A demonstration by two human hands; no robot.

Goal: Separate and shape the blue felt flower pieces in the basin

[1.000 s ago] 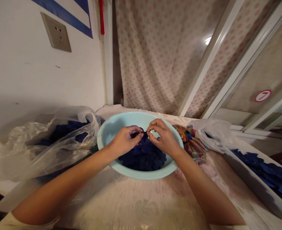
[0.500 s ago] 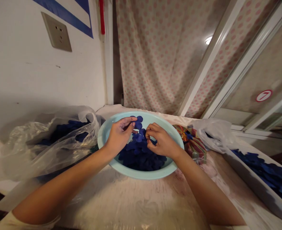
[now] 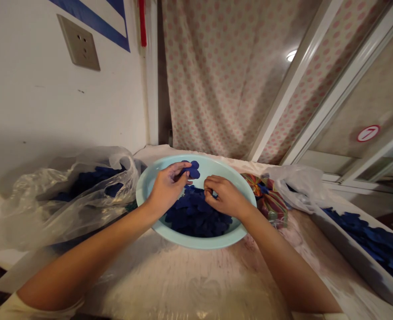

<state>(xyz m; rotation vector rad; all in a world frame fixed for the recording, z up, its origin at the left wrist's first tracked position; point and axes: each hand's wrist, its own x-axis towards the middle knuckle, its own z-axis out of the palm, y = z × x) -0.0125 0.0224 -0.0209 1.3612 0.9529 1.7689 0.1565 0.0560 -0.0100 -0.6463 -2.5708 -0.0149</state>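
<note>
My left hand [image 3: 166, 186] pinches a dark blue, flower-shaped piece [image 3: 193, 171] with rounded petals between thumb and fingers, over the back left part of a pale turquoise basin [image 3: 199, 243]. A pile of similar blue flower pieces [image 3: 198, 218] lies inside the basin. Just right of the pile's upper end is my right hand [image 3: 226, 194], its fingertips curled against the thumb. Whatever sits between those fingertips, if anything, is hidden. The two hands are apart from each other.
To the left lies a clear plastic bag [image 3: 66, 213] with more blue pieces. On the right are a striped colourful bundle [image 3: 271, 200], another plastic bag [image 3: 299, 189] and a long tray [image 3: 353, 258] of blue pieces. Wall and curtain [image 3: 216, 89] stand behind.
A blue piece that hung between the hands is gone from there, and the pile lies lower in view. The left hand keeps its blue flower piece; both hands have barely moved.
</note>
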